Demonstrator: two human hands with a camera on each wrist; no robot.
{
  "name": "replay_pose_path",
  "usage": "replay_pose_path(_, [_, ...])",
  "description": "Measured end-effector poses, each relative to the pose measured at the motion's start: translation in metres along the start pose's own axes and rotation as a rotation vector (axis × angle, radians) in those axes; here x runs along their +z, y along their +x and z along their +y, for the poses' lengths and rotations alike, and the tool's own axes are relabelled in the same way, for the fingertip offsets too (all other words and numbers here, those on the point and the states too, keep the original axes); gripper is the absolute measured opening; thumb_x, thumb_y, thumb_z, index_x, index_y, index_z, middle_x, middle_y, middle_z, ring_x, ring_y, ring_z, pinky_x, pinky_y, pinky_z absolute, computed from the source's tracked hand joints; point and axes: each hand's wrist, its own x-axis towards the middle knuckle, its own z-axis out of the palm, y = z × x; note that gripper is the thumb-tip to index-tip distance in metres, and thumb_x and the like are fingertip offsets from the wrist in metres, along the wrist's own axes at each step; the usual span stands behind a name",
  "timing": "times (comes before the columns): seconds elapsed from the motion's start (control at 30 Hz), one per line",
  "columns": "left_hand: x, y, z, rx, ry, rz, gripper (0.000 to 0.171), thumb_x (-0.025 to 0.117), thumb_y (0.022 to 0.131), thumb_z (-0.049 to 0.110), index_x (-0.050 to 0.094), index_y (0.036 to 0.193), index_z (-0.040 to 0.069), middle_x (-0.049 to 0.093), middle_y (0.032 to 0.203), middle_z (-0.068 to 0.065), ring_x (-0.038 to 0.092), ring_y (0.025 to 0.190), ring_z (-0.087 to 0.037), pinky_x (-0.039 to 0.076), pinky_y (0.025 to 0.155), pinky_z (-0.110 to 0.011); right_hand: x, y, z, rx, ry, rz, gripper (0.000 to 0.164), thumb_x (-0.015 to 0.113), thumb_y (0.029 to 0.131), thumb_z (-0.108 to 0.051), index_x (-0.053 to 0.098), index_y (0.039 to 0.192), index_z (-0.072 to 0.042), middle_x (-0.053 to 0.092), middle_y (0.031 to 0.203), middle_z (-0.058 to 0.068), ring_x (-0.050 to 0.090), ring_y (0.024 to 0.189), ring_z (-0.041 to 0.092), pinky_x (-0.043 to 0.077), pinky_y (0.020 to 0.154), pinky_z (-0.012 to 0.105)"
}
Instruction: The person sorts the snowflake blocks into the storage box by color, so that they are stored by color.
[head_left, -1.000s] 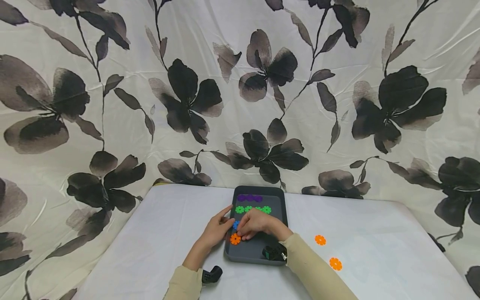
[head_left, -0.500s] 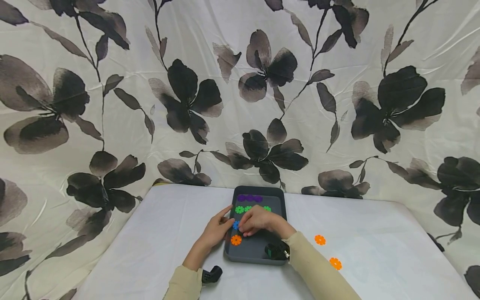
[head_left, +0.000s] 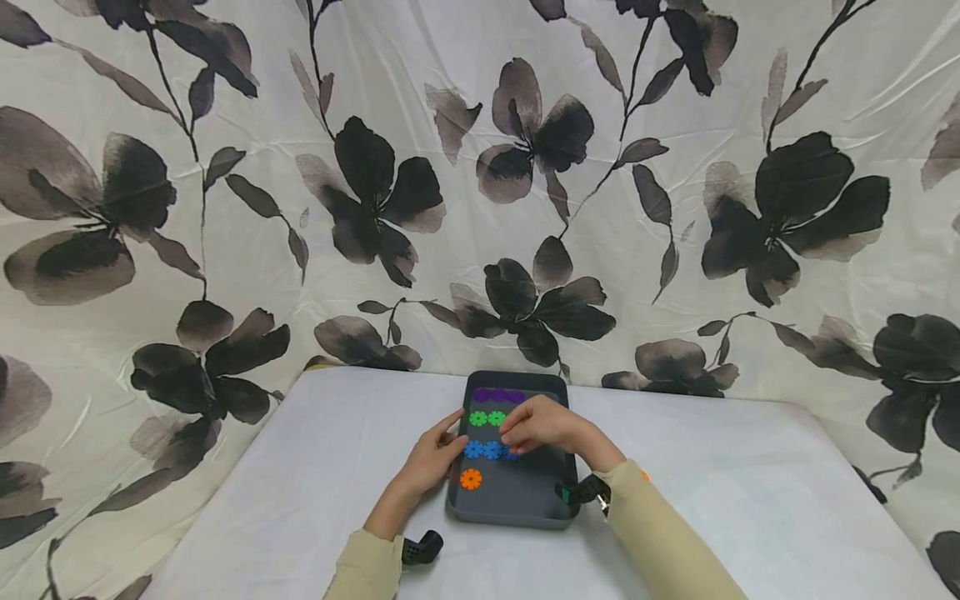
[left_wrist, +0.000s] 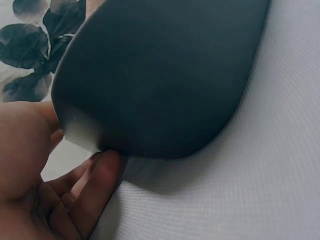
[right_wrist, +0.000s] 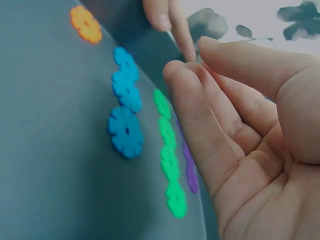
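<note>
My left hand (head_left: 433, 458) grips the left side of a dark grey tray (head_left: 517, 502); in the left wrist view its fingers (left_wrist: 102, 185) press against the tray's outer wall. Over the tray hovers my right hand (head_left: 546, 423), its fingers loosely bent with nothing between thumb and fingertips. Just below its fingertips lies a row of three blue notched discs (right_wrist: 126, 132). A single orange notched disc (head_left: 470, 479) lies nearer the front. Behind the blue row are green notched discs (right_wrist: 169, 162), partly covered by my right hand in the head view.
Purple discs (head_left: 498, 395) form a row at the tray's far end. A sliver of orange disc (head_left: 645, 475) shows past my right sleeve on the white tabletop (head_left: 720, 467). A floral cloth (head_left: 405, 317) hangs behind the table.
My right hand has risen away to the right from the blue discs, so three now show. My right sleeve now hides most of the orange discs on the table. The left hand stays put.
</note>
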Motion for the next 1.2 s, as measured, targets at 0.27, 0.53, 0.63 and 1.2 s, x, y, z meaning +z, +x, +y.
replay_pose_path(0.27, [-0.004,0.0,-0.002,-0.01,-0.006,0.016,0.052,0.059,0.098,0.023,0.043,0.148,0.023,0.054,0.104,-0.013,0.053,0.085,-0.024,0.05,0.062,-0.034,-0.015,-0.018,0.0,0.018,-0.019,0.048,0.03,0.072,0.087,-0.008,0.067,0.109,0.011,0.069,0.095,0.022,0.067,0.071,0.019,0.055,0.072,0.038])
replay_pose_path(0.53, [-0.005,-0.002,-0.001,-0.017,0.021,0.026,0.051,0.058,0.099,0.024,0.044,0.148,0.024,0.055,0.105,-0.012,0.051,0.088,-0.024,0.048,0.063,-0.033,-0.032,-0.042,0.004,0.057,-0.068,0.102,0.029,0.073,0.086,-0.011,0.069,0.107,0.009,0.069,0.087,0.015,0.065,0.068,0.017,0.055,0.068,0.034])
replay_pose_path(0.63, [-0.004,-0.001,-0.002,-0.019,0.019,0.024,0.051,0.058,0.099,0.024,0.044,0.148,0.024,0.055,0.105,-0.012,0.051,0.087,-0.024,0.047,0.063,-0.033,-0.041,-0.053,0.008,0.078,-0.086,0.121,0.029,0.073,0.087,-0.012,0.069,0.107,0.008,0.069,0.083,0.01,0.064,0.069,0.017,0.055,0.068,0.034])
replay_pose_path(1.2, [0.002,0.001,-0.004,-0.015,0.038,0.028,0.051,0.058,0.099,0.025,0.045,0.147,0.025,0.055,0.105,-0.01,0.05,0.09,-0.024,0.044,0.068,-0.034,-0.084,-0.112,0.047,0.177,-0.191,0.272,0.026,0.074,0.086,-0.015,0.071,0.104,0.003,0.067,0.088,0.011,0.061,0.07,0.019,0.053,0.068,0.033])
